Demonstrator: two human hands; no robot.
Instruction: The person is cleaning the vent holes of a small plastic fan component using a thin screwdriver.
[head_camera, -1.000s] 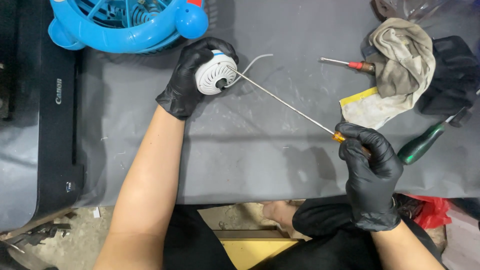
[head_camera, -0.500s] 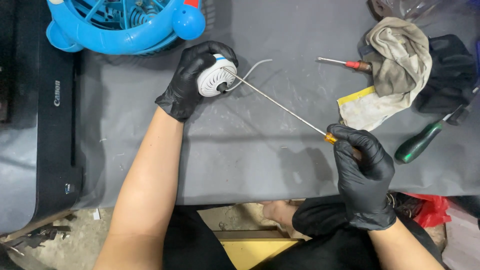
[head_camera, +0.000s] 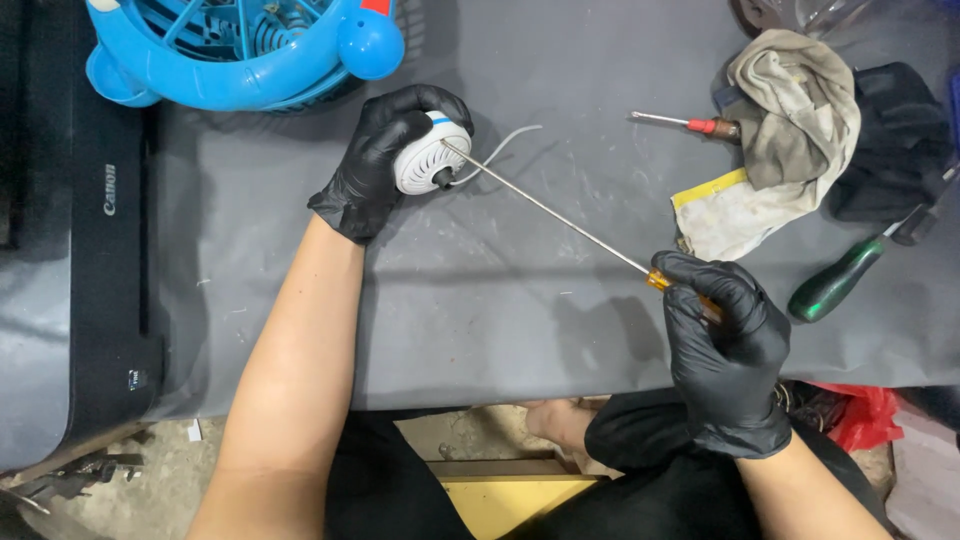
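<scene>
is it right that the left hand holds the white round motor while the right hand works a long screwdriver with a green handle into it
Not quite: the head view shows the long screwdriver in the right hand has an orange handle. The green-handled screwdriver lies unused on the table. The left hand does hold the white round motor.

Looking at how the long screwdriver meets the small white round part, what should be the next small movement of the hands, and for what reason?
Probably turn the long screwdriver with the right hand while the left hand grips the white round part firmly. The tip already sits on the part's vented face near its dark centre, and the thin shaft is slanted, so a loose part could slip. Whether the tip is seated in a screw cannot be told.
</scene>
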